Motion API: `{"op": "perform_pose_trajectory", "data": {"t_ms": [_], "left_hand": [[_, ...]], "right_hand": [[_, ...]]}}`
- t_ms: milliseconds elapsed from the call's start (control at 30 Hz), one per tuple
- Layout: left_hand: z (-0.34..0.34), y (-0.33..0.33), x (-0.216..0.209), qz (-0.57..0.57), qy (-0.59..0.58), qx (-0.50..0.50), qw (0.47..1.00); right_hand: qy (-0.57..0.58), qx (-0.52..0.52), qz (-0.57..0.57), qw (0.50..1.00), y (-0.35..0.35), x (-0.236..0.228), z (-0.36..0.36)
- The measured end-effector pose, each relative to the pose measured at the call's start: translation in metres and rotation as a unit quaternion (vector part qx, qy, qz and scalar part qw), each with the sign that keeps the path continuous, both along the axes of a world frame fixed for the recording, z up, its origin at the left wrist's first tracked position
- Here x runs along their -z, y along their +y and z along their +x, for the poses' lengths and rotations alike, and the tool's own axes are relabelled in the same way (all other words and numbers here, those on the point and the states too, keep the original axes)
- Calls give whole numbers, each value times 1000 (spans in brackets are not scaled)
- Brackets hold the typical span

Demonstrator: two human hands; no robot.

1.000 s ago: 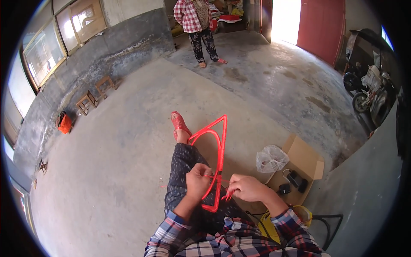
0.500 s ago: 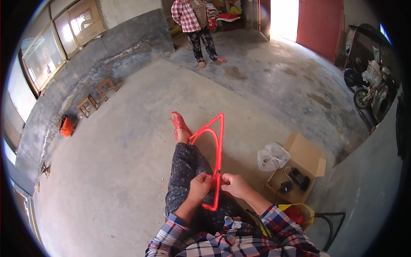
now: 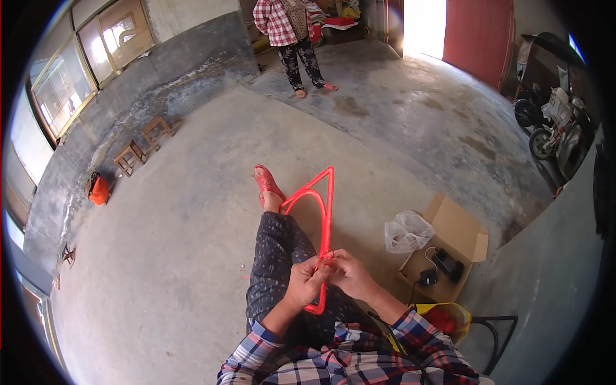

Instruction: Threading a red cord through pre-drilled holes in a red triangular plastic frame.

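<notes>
A red triangular frame (image 3: 328, 218) with a curved inner bar slants over my lap, its far tip beyond my knee. Its near end looks closely wound with red cord. My left hand (image 3: 303, 282) is closed on the frame's long side, thumb and fingers pressed together. Right beside it, my right hand (image 3: 350, 274) pinches the same side slightly farther up, fingertips touching it. The two hands nearly meet there and cover that stretch of the frame. Whether a loose cord end is between the fingers is too small to tell.
At my right stand an open cardboard box (image 3: 443, 282) holding black devices, a clear plastic bag (image 3: 409, 232) and a yellow bag (image 3: 461, 316) with red contents. Small wooden stools (image 3: 130, 158) line the left wall. A person (image 3: 296, 45) stands ahead; a motorbike (image 3: 558, 125) is far right.
My right hand has moved left and up onto the frame, covering the dark spot seen before. My left hand has shifted slightly right, closer to it.
</notes>
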State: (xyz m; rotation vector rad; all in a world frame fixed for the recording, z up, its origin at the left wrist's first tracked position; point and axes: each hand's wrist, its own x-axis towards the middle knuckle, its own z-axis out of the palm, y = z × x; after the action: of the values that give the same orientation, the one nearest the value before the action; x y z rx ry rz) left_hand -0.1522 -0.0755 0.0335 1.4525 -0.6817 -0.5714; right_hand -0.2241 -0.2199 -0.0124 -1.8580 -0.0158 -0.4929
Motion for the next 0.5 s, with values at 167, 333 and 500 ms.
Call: {"op": "perform_pose_trajectory", "data": {"t_ms": [167,333,500], "left_hand": [[17,-9,13,-29,206,-40,977],[38,-1,-7,-7,250,-30,968],[50,-7,13,57,222,-62,971]], "right_hand": [[60,-35,76,995,-25,-22,-17],[-45,-41,452,890,-87,-103,-57],[-158,-25,501,850,-193,-82,-99]]}}
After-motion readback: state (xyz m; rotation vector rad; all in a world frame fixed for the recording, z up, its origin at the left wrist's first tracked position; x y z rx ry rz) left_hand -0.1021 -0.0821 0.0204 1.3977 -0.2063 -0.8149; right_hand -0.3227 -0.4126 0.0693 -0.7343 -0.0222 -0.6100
